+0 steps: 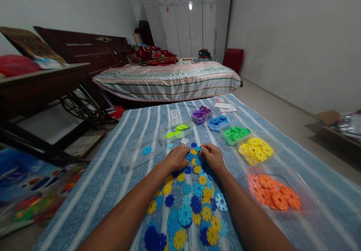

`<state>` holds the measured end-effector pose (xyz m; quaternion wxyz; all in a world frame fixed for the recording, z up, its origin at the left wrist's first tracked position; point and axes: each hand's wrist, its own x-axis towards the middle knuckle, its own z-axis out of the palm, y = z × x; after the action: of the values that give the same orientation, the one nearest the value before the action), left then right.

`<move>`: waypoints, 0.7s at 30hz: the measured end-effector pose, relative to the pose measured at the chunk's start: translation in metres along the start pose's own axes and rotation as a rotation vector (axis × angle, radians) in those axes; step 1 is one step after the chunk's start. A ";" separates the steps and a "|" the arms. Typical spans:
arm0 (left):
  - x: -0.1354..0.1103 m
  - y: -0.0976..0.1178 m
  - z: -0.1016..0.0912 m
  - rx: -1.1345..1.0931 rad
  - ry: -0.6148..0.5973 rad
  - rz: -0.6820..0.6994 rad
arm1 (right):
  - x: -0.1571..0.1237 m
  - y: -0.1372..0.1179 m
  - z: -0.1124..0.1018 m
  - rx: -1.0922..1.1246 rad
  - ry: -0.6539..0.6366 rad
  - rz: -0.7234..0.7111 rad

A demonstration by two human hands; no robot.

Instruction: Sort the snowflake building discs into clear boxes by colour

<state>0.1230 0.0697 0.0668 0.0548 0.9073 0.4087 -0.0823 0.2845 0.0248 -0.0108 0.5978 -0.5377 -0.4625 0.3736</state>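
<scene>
You are resting your left hand [177,157] and right hand [213,156] close together at the far end of a heap of loose discs [191,202]. These are toothed blue, light-blue and yellow pieces, and they are lying on the striped cloth [107,183] between your forearms. Both sets of fingers are curling down onto the discs with the tips buried among them. I cannot tell whether either hand is actually gripping one.

Clear trays are curving around the heap from right to left:
- Nearest on your right, orange discs [275,194] are filling one tray.
- Beyond it, yellow discs [255,149] are sitting in the next.
- After that are green discs [235,133], blue discs [218,122] and purple discs [201,113], each colour in its own tray.
- Just past your left hand, lime discs [177,131] are lying in another tray.
- Left of that, a clear tray [132,157] is holding a single light-blue disc [146,150].

A white label [174,114] is showing on the cloth, and a small white tag [184,141] is lying just beyond your fingers. The writing on both is too small to read. White cards [225,107] are lying near the purple tray.

Beyond the cloth a bed [169,79] is standing with a red patterned bundle [152,54] on it, and a white wardrobe [186,14] is behind it. A dark wooden table [42,81] is standing at your left.
</scene>
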 end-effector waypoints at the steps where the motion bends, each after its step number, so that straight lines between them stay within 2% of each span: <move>1: 0.000 0.000 0.000 -0.006 0.001 -0.002 | 0.000 0.000 0.000 -0.003 0.002 -0.002; 9: 0.001 0.001 -0.005 0.001 -0.057 -0.005 | -0.001 -0.001 -0.001 0.002 -0.006 0.005; 15: 0.001 0.001 -0.006 0.065 -0.057 0.057 | -0.002 -0.003 -0.001 -0.008 0.001 -0.001; 21: -0.002 0.017 -0.004 0.120 -0.072 0.048 | -0.001 -0.002 -0.001 -0.010 -0.002 -0.002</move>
<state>0.1352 0.0579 0.0719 0.0167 0.9149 0.3790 -0.1378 0.2851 0.0232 -0.0089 0.5951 -0.5398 -0.4654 0.3715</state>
